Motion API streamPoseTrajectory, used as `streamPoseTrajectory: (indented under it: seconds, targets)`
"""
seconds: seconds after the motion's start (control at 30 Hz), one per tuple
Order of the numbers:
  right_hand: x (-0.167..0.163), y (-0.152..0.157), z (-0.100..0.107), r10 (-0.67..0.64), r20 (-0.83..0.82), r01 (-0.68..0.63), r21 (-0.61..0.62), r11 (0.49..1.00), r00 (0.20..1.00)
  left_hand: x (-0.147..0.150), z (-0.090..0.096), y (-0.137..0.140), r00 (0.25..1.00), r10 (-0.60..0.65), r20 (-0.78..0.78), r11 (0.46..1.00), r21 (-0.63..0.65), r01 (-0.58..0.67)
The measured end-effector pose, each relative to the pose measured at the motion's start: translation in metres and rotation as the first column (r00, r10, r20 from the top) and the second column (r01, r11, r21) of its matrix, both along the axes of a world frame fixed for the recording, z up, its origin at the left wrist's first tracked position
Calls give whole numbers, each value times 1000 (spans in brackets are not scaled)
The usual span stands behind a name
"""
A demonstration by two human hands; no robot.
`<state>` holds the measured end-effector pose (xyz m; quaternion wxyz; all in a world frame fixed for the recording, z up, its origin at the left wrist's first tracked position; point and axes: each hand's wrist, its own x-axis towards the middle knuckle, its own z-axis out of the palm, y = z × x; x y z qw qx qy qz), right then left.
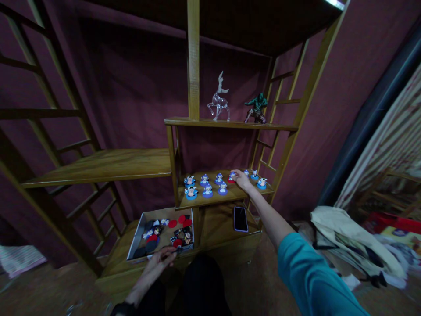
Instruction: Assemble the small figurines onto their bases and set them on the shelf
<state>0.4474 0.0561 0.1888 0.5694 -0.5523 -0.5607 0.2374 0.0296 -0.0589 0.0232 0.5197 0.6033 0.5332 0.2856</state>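
My right hand (242, 180) reaches onto the small shelf with its fingers closed around a little figurine on a red base (232, 177). Several white-and-purple figurines (207, 191) on purple bases stand to its left in two rows. Figures on blue bases (191, 192) stand at the left end, and another blue-based figure (262, 182) is at the right. Lower down, my left hand (161, 260) hovers at the front edge of a cardboard box (144, 219), fingers loosely bent and apart, nothing visible in them. Inside the box lie loose figures (187, 237) and red discs (172, 224).
A phone (240, 219) lies on the lower board below the figurines. Above, a clear deer ornament (219, 103) and a dark green figure (257, 108) stand on a shelf. Wooden uprights (194, 61) frame the unit. A pale bag (351, 237) sits on the right.
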Motion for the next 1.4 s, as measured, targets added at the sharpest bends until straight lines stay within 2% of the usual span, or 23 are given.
streamPoseTrajectory:
  seconds: [0.2, 0.43, 0.7, 0.87, 1.07, 1.2, 1.4]
  targets:
    - [3, -1, 0, 89, -11, -89, -24, 996, 996, 3, 3, -2, 999, 0, 35, 1000, 0, 0]
    - [1, -2, -1, 96, 2, -96, -27, 995, 995, -1, -3, 3, 997, -58, 60, 998, 12, 57]
    - [-2, -8, 1, 81, -15, -82, -61, 995, 997, 2, 11, -4, 999, -47, 11, 999, 8, 47]
    - [3, -10, 5, -28, -21, 28, 19, 999, 999, 0, 9, -3, 998, -66, 11, 997, 29, 65]
    - [29, -24, 30, -106, -10, 106, 146, 984, 994, -2, 1, 0, 998, -59, 16, 997, 55, 58]
    - [37, -35, 35, -83, -72, 89, 87, 992, 994, -2, -4, 2, 998, -58, 22, 995, 79, 56]
    - [20, -33, 17, -69, -81, 69, -13, 998, 994, -2, -7, 2, 997, -70, -7, 993, 99, 71]
